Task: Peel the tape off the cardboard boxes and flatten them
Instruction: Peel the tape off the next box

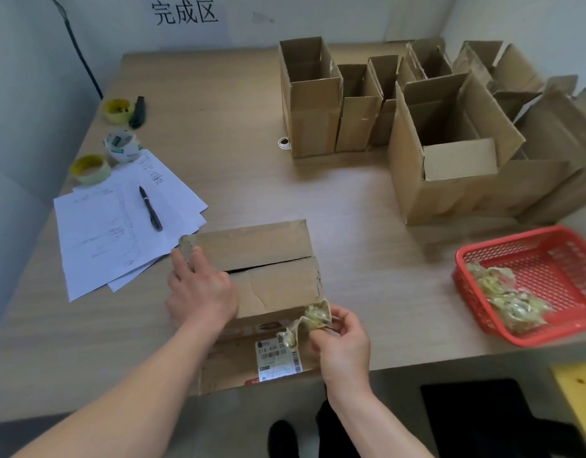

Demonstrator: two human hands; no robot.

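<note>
We held one closed cardboard box (261,276) at the near edge of the table (235,160). Our left hand (199,289) lay flat on its top left, fingers extended. Our right hand (342,342) pinched a crumpled wad of peeled tape (314,317) at the box's near right corner. On the box's front face a shipping label (278,358) read partly "516 438 00". Right of the box stood one red basket (532,282) holding tape scraps (506,299). Left of the box lay loose sheets of paper (119,223) with one black pen (150,208), and beyond them three tape rolls (119,145). Behind the box stood a cluster of open cartons (443,140), too overlapped to count. Farthest back, a wall sign (185,11) read "完成区".
</note>
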